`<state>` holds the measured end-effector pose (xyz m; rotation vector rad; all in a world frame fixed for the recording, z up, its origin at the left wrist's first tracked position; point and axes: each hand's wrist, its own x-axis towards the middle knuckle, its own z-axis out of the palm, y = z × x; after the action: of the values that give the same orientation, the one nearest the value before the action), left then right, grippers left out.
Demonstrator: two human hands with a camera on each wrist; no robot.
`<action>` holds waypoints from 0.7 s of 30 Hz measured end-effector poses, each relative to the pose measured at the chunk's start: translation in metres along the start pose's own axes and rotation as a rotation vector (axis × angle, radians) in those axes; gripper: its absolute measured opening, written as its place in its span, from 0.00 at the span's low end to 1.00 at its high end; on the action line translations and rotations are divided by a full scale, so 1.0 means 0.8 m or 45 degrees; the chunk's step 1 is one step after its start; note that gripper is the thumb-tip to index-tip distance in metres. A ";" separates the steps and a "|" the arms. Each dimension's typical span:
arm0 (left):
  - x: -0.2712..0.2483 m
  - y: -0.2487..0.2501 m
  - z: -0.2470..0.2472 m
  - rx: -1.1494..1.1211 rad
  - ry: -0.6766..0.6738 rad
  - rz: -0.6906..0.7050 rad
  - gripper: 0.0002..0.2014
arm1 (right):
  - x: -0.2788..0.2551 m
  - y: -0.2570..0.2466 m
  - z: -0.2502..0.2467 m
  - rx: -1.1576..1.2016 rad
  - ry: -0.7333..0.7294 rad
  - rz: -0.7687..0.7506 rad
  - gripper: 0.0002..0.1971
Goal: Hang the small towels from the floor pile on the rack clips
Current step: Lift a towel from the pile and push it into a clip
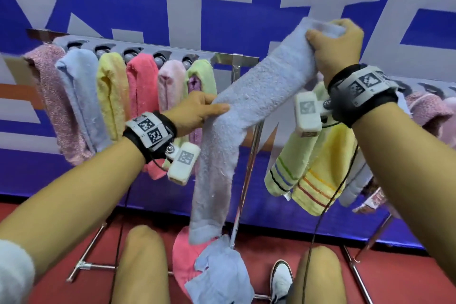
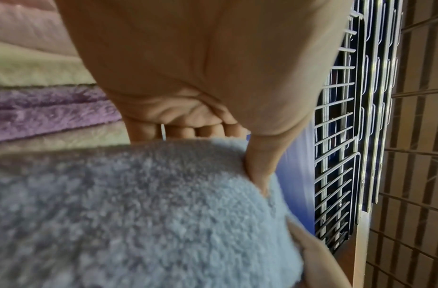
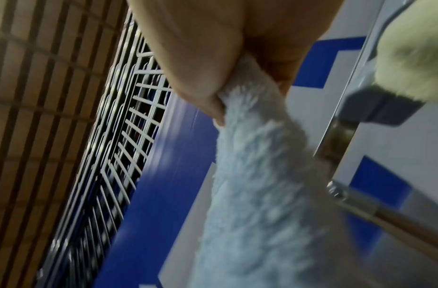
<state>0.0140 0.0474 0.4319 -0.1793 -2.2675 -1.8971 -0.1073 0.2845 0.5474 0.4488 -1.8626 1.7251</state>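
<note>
The rack stood before me with towels on its clips, and a pile lay on the floor below. I held the pale blue towel stretched slantwise in front of it. My right hand gripped its upper end; my left hand pinched its middle.

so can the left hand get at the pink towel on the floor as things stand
Probably not: the left hand is holding the light blue towel up at rack height, and the pink towel lies below it, partly under blue cloth.
</note>
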 end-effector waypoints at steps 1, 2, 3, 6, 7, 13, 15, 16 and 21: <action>-0.001 0.010 -0.002 0.004 -0.011 0.002 0.06 | -0.003 0.008 -0.003 -0.180 -0.030 0.016 0.14; 0.000 0.020 -0.003 0.026 -0.017 0.006 0.07 | -0.010 0.014 -0.005 -0.352 -0.074 -0.011 0.17; 0.003 0.029 -0.002 0.066 -0.023 0.006 0.09 | -0.018 0.018 -0.005 -0.465 -0.123 -0.083 0.20; 0.010 0.052 0.009 0.189 -0.090 -0.029 0.12 | -0.059 0.013 0.020 -0.359 -0.366 -0.296 0.15; 0.012 0.056 0.013 0.214 -0.121 -0.040 0.11 | -0.073 0.011 0.032 -0.274 -0.542 -0.273 0.14; 0.006 0.064 0.011 0.280 -0.161 -0.129 0.26 | -0.130 0.032 0.079 0.152 -1.194 0.372 0.23; -0.001 0.062 0.002 0.299 -0.130 -0.165 0.21 | -0.134 0.034 0.081 0.164 -1.250 0.413 0.20; -0.003 0.060 -0.004 0.303 -0.114 -0.185 0.20 | -0.136 0.032 0.080 0.145 -1.283 0.398 0.20; -0.017 0.044 -0.020 0.237 -0.194 -0.256 0.12 | -0.134 0.022 0.072 0.000 -1.297 0.209 0.26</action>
<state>0.0354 0.0383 0.4658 -0.0741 -2.6383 -1.8030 -0.0427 0.2167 0.4681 1.4035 -2.6131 1.7344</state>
